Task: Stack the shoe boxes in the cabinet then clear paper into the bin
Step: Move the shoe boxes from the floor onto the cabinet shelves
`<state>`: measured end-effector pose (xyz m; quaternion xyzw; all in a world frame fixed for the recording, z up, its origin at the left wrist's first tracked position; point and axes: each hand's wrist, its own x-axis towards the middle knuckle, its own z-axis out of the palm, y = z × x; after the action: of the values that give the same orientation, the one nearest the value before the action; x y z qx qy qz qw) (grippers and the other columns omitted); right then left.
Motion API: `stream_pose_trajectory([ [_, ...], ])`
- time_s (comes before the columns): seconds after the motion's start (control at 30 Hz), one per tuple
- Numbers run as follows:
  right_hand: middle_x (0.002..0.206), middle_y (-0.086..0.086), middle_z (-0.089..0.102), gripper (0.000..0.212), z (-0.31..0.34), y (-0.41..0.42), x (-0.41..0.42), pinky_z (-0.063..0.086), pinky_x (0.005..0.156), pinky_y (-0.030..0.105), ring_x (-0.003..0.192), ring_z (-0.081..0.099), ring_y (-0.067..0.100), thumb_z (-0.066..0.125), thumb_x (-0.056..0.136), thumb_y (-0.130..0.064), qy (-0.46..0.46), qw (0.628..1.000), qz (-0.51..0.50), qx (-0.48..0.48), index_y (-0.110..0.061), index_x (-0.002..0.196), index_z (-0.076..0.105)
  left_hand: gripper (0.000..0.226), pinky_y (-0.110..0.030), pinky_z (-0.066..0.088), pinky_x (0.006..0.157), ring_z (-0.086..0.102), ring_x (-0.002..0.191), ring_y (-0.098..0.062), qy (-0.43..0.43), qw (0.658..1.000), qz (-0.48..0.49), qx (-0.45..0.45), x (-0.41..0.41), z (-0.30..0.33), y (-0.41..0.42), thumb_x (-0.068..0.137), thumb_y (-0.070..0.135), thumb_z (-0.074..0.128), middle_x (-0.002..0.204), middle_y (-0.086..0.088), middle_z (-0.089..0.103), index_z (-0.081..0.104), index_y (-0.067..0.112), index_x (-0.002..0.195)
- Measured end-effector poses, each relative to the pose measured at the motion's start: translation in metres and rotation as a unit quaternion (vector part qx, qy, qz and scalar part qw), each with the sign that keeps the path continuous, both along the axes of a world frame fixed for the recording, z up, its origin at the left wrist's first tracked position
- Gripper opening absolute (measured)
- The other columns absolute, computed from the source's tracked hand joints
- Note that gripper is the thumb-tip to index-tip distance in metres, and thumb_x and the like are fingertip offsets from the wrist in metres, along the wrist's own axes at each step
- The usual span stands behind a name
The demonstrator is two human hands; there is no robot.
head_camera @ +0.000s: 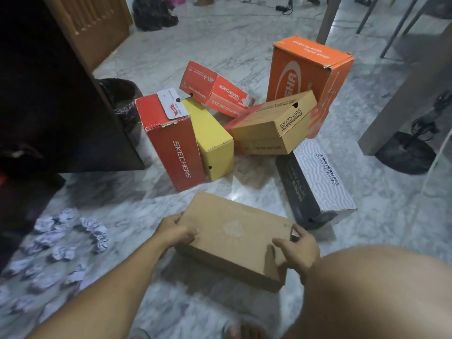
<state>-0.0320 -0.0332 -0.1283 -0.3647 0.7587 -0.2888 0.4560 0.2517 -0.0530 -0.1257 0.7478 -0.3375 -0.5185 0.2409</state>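
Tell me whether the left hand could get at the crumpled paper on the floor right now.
Probably not yet: the left hand grips one end of the plain brown box, as the right hand does the other. The crumpled paper lies unobstructed on the floor to its left.

Eight shoe boxes, one bin

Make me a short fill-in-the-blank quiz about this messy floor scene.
1. Both hands grip a plain ____ box.
2. The yellow box leans against a ____ Skechers box.
3. Crumpled ____ lies on the floor.

Missing words: brown; red; paper
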Motion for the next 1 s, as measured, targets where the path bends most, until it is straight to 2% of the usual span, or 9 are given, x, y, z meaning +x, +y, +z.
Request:
stream_pose_trajectory([
  [0.07,0.113,0.009,0.067,0.076,0.019,-0.007,-0.001,0.049,0.067,0.006,0.099,0.066,0.028,0.084,0.062,-0.029,0.003,0.998,0.049,-0.029,-0.011,0.130,0.057,0.030,-0.014,0.050,0.048,0.067,0.073,-0.015,0.018,0.999,0.010,-0.036,0.012,0.017,0.003,0.073,0.003,0.080,0.094,-0.009,0.070,0.068,0.006,0.101],
  [0.17,0.124,-0.008,0.060,0.114,0.061,-0.020,0.000,0.047,0.103,0.037,0.117,0.059,0.018,0.089,0.041,-0.056,0.013,0.984,0.163,-0.065,-0.022,0.141,0.048,0.044,-0.020,0.052,0.061,0.068,0.080,-0.011,0.003,0.995,-0.019,-0.101,0.033,0.057,0.003,0.065,0.015,0.088,0.097,-0.001,0.072,0.067,0.017,0.103],
  [0.33,0.136,-0.003,0.052,0.128,0.140,-0.038,0.016,0.048,0.098,0.033,0.116,0.057,0.017,0.095,0.044,-0.049,0.019,0.948,0.293,-0.121,-0.024,0.152,0.030,0.054,-0.005,0.046,0.056,0.062,0.084,-0.004,-0.039,0.977,-0.033,-0.206,0.064,0.131,0.010,0.059,0.008,0.090,0.092,0.010,0.067,0.060,0.024,0.100],
  [0.47,0.134,-0.007,0.052,0.141,0.189,-0.045,0.041,0.050,0.094,0.029,0.114,0.057,0.014,0.093,0.029,-0.061,0.038,0.913,0.355,-0.196,-0.029,0.151,0.031,0.077,-0.018,0.051,0.075,0.065,0.094,-0.009,-0.084,0.964,-0.022,-0.250,0.101,0.185,0.023,0.050,0.020,0.095,0.103,0.003,0.071,0.063,0.014,0.120],
  [0.57,0.132,-0.007,0.051,0.130,0.228,-0.047,0.070,0.052,0.076,0.016,0.103,0.059,0.005,0.091,0.037,-0.050,0.033,0.888,0.386,-0.249,-0.027,0.151,0.033,0.105,-0.024,0.052,0.083,0.066,0.099,-0.011,-0.112,0.950,0.007,-0.293,0.128,0.230,0.034,0.027,0.042,0.093,0.107,0.002,0.071,0.063,0.014,0.124],
  [0.7,0.117,-0.002,0.065,0.115,0.277,-0.058,0.117,0.055,0.081,0.028,0.091,0.065,0.005,0.088,0.044,-0.049,0.045,0.858,0.404,-0.313,-0.027,0.147,0.041,0.088,-0.021,0.048,0.068,0.062,0.087,-0.008,-0.149,0.926,0.053,-0.342,0.162,0.293,0.049,0.041,0.027,0.097,0.104,0.002,0.070,0.064,0.016,0.122],
  [0.83,0.086,0.001,0.071,0.092,0.322,-0.069,0.168,0.058,0.059,0.024,0.068,0.069,0.004,0.090,0.048,-0.036,-0.019,0.848,0.395,-0.352,-0.028,0.133,0.056,0.101,-0.035,0.048,0.096,0.059,0.106,-0.016,-0.181,0.907,0.111,-0.364,0.202,0.351,0.065,0.037,0.039,0.096,0.117,0.001,0.065,0.059,0.017,0.129],
  [0.9,0.086,0.001,0.070,0.082,0.346,-0.072,0.194,0.060,0.067,0.030,0.071,0.069,0.008,0.091,0.052,-0.033,-0.037,0.841,0.389,-0.375,-0.029,0.127,0.061,0.113,-0.040,0.048,0.101,0.060,0.108,-0.018,-0.194,0.893,0.140,-0.382,0.220,0.377,0.075,0.022,0.049,0.094,0.116,0.001,0.065,0.061,0.018,0.125],
  [1.0,0.092,-0.007,0.066,0.077,0.378,-0.071,0.234,0.061,0.070,0.034,0.083,0.068,0.013,0.089,0.051,-0.042,-0.049,0.816,0.391,-0.422,-0.030,0.124,0.063,0.075,-0.041,0.050,0.098,0.060,0.106,-0.020,-0.204,0.870,0.196,-0.403,0.247,0.409,0.089,0.036,0.037,0.096,0.108,0.002,0.066,0.064,0.024,0.102],
])
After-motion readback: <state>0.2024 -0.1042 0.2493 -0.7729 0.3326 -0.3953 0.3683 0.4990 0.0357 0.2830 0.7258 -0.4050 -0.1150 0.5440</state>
